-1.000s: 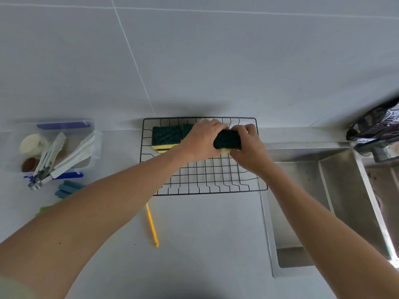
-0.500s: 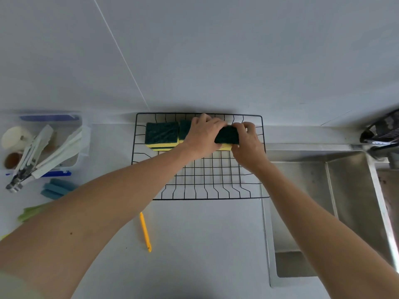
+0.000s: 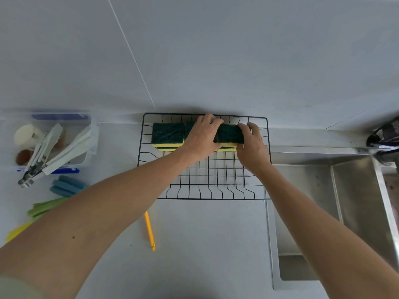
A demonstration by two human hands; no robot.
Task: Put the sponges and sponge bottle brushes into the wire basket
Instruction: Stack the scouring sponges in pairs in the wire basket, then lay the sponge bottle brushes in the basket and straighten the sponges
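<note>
Nearest me on the counter (image 3: pixel 205 244) lies a yellow stick (image 3: pixel 149 230), just short of the basket's front edge. Off by the counter's left edge I see blue (image 3: pixel 67 186), green (image 3: pixel 46 208) and yellow (image 3: pixel 16 231) brushes. Farther in, the wire basket (image 3: pixel 216 184) sits against the wall. Along its back edge my left hand (image 3: pixel 201 137) and right hand (image 3: pixel 251 145) both close around a green-and-yellow sponge (image 3: pixel 230 134), pressing it onto another sponge beneath. One more stack of sponges (image 3: pixel 168 134) fills the basket's back left corner.

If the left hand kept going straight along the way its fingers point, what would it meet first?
Probably the back rim of the wire basket, then the wall; the left hand points away from the person over the sponges. Depth is unclear.
</note>
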